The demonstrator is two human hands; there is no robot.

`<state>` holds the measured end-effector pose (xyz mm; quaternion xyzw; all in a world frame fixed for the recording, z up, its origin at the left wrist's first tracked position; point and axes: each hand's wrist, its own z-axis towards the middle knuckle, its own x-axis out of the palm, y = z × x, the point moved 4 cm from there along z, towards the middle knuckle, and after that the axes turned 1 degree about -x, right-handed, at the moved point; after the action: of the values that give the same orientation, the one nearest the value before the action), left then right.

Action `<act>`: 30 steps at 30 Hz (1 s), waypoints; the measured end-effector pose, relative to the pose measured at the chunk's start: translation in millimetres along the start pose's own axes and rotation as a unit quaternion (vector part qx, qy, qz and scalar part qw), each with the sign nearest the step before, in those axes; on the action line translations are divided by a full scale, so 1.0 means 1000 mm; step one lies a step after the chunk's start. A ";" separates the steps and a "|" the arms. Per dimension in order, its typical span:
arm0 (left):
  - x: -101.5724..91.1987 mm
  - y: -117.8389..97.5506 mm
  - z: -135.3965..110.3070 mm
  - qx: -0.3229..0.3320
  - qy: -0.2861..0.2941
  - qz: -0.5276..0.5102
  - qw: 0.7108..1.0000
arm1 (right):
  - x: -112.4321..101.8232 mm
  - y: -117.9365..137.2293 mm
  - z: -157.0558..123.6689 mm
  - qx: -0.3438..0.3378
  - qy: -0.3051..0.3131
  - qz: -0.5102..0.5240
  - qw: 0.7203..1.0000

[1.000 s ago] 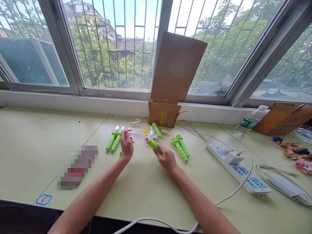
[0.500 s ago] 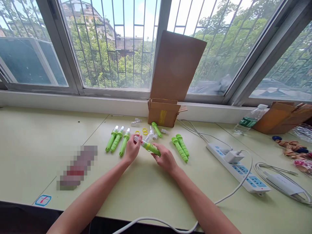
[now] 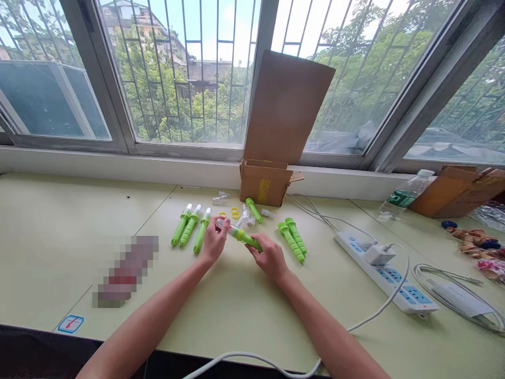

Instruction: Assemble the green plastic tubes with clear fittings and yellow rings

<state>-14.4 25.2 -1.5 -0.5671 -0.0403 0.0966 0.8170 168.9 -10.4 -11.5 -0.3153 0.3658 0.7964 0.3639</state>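
Between my hands is a green tube [image 3: 246, 238] with a yellow ring and a clear end, held tilted above the table. My left hand [image 3: 216, 238] is closed on its clear plastic cap [image 3: 222, 225]. The green lower end is in the fingers of my right hand [image 3: 270, 256]. Left of my hands lie several green tubes with clear caps [image 3: 190, 225], side by side. To the right rest two green tubes [image 3: 292, 241] whose clear caps do not show. Just beyond my hands are yellow rings [image 3: 235, 212], clear plastic pieces [image 3: 244, 215] and another green tube [image 3: 254, 210].
A cardboard box [image 3: 262, 184] with a raised flap stands at the window. On the right are a white power strip [image 3: 389, 276], a coiled cable with a white adapter [image 3: 460, 297], a water bottle [image 3: 404, 195] and a second cardboard box [image 3: 442, 192]. A white cable crosses the front edge.
The green tube has shifted very slightly in my hands, its green end a little farther right. My right hand has moved slightly right; both hands keep their hold.
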 end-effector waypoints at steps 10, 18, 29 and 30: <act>-0.002 0.005 0.002 0.000 -0.002 0.006 1.000 | 0.002 -0.001 0.001 -0.023 0.001 0.079 0.997; -0.003 0.007 0.003 -0.009 -0.003 -0.006 1.000 | 0.000 0.001 0.000 -0.004 0.009 0.055 0.998; -0.003 0.008 0.003 -0.014 -0.006 -0.017 1.000 | -0.001 0.000 0.001 -0.006 0.004 0.093 0.996; -0.003 0.007 0.003 -0.014 -0.005 -0.019 1.000 | 0.000 0.000 0.001 -0.005 0.004 0.090 0.996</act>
<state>-18.3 29.8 -7.2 -0.5768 -0.0560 0.0836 0.8107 168.8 -9.5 -10.3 -0.2858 0.3900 0.8266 0.2880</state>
